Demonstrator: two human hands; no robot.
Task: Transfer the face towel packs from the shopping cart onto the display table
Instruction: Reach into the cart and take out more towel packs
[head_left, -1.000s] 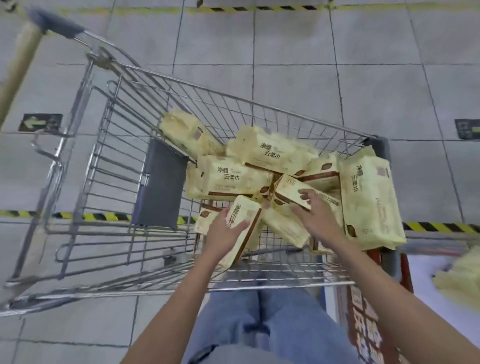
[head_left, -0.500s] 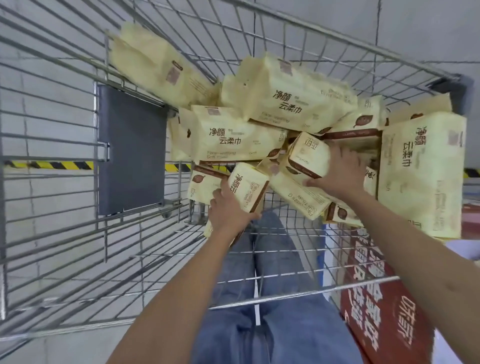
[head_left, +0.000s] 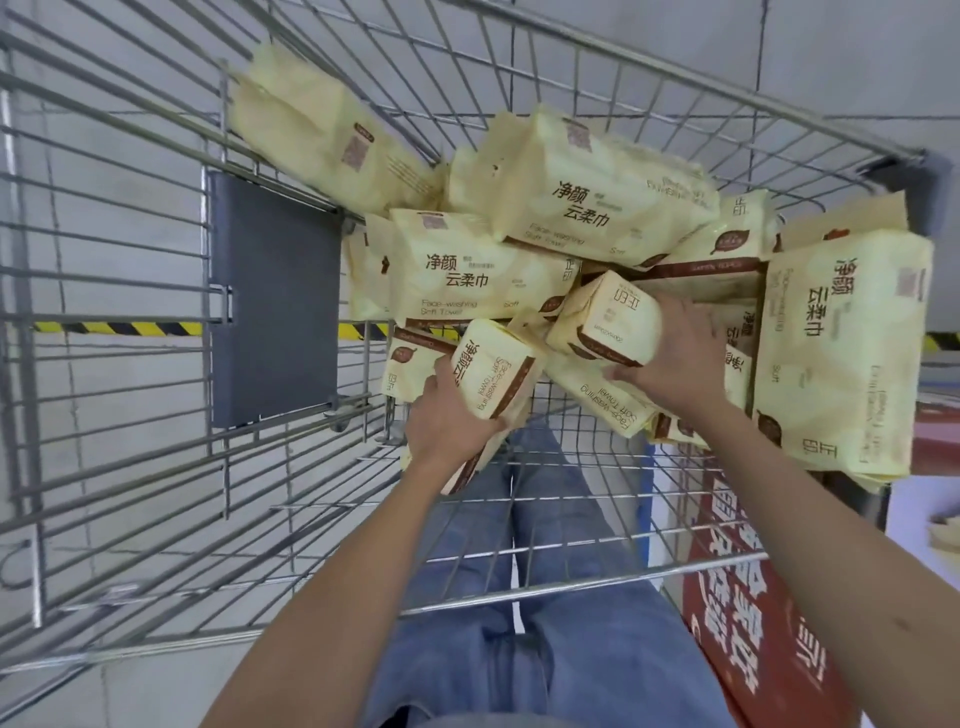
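Head view: arms (head_left: 332, 577) stretch into cart (head_left: 270, 296), left hand (head_left: 447, 423) fingers (head_left: 440, 370) gripping lower pack (head_left: 493, 376), right hand (head_left: 678, 364) gripping upper pack (head_left: 605, 322).

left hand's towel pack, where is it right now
In the head view the towel pack is mid-frame inside the shopping cart, gripped by the left hand, just left of the second pack that the right hand grips.

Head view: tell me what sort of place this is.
Probably a shop or supermarket: a wire shopping cart piled with face towel packs, a red promotional sign, hazard tape on the floor.
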